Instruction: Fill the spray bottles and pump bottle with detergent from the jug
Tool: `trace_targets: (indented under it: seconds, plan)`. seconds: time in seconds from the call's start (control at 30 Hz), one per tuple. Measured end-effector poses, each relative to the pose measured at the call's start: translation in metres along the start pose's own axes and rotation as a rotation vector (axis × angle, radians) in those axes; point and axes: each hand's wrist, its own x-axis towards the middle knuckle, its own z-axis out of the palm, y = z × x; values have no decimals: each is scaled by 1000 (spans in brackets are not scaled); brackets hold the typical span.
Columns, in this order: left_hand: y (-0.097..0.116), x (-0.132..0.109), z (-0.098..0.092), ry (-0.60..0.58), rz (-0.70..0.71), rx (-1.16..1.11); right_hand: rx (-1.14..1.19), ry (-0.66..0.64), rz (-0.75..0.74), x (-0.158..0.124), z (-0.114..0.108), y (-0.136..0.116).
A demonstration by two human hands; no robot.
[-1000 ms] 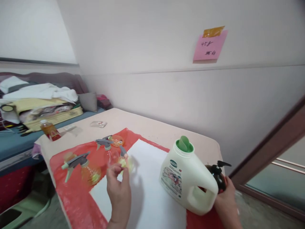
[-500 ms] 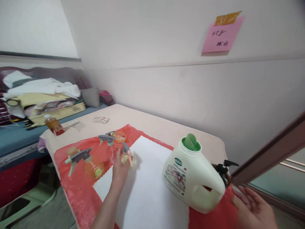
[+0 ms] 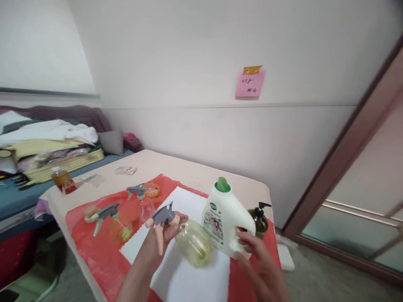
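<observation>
My left hand [image 3: 165, 237] is wrapped round the neck of a yellowish see-through spray bottle [image 3: 195, 244]. The bottle is raised and tilted, its pink-and-grey trigger head [image 3: 162, 220] pointing left. My right hand [image 3: 263, 266], blurred, has its fingers apart beside the handle of a pale green detergent jug [image 3: 215, 216]; whether it touches the handle I cannot tell. The jug stands upright with a green cap or spout in its mouth. Under the spray bottle lies a white sheet [image 3: 201, 281]. A dark pump bottle [image 3: 260, 224] stands just behind the jug.
More spray bottles, one with an orange body [image 3: 121, 228] and one pink [image 3: 145, 207], stand on red plastic [image 3: 85, 243] at left. A drink bottle [image 3: 64, 180] is near the table's left edge. A pink note [image 3: 250, 84] hangs on the wall.
My left hand has lifted the spray bottle off the sheet and tilted it. My right hand has moved in toward the jug's handle. The view has shifted right.
</observation>
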Motion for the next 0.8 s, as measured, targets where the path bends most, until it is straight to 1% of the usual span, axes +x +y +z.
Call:
trace_targets:
  seconds: [0.07,0.1,0.13,0.17,0.2,0.27,0.37,0.4,0.43,0.47,0.5,0.6,0.67,0.73,0.8]
  plan:
    - [2,-19,9,-145,-81,-63,78,-309,75,-12,14,-5]
    - [2,-26,12,-199,-115,-85,140,-470,97,-15,19,-8]
    - [2,-32,15,-222,-131,-105,202,-606,105,-17,22,-12]
    - [2,-37,17,-246,-145,-122,265,-712,101,-18,24,-17]
    - [3,-41,19,-264,-156,-136,329,-782,101,-18,26,-24]
    - [8,-46,20,-285,-170,-170,447,-864,142,-17,26,-39]
    - [16,-47,20,-329,-240,-233,604,-1021,284,-20,28,-61]
    - [18,-47,19,-339,-265,-262,630,-1053,326,-21,30,-66]
    - [19,-45,18,-334,-276,-293,626,-1058,346,-24,33,-68]
    - [20,-44,17,-313,-279,-316,577,-1031,345,-26,37,-69]
    - [19,-42,16,-285,-278,-325,470,-971,326,-29,41,-67]
    - [15,-37,15,-225,-272,-252,20,-668,194,-36,58,-51]
    - [10,-35,15,-167,-256,-179,-175,-498,79,-38,68,-35]
    - [5,-34,17,-57,-221,-155,-271,-421,-37,-38,76,-23]
    - [2,-34,19,47,-226,-156,-346,-403,-110,-38,79,-16]
